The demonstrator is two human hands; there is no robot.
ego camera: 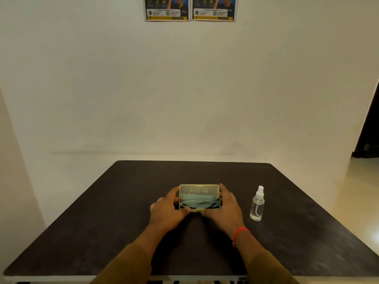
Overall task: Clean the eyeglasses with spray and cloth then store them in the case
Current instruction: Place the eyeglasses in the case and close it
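While facing a pale wall, holding an eyeglass case (199, 191) with both hands near the middle of a dark surface (123, 222). Gripping the case's left end with the left hand (167, 210), with fingers curled round behind that end and thumb laid along the front edge. Gripping the right end the same way with the right hand (224, 208), thumb also at the front edge, close to a small yellow clasp. Showing the translucent yellow lid raised upright at the far side, with pale lettering too blurred to read. Can see dark-framed eyeglasses (200, 202) lying in the open tray, together with a bluish cleaning cloth (194, 204); cannot tell exactly how the two are layered. Can also see a clear spray bottle (257, 206) with a white nozzle, standing upright on the surface just right of the right hand and not touching it. Wearing a red thread (241, 232) on the right wrist and brown sleeves (127, 263) on both forearms. Looking up at two posters (167, 9) pinned side by side at the top of the wall
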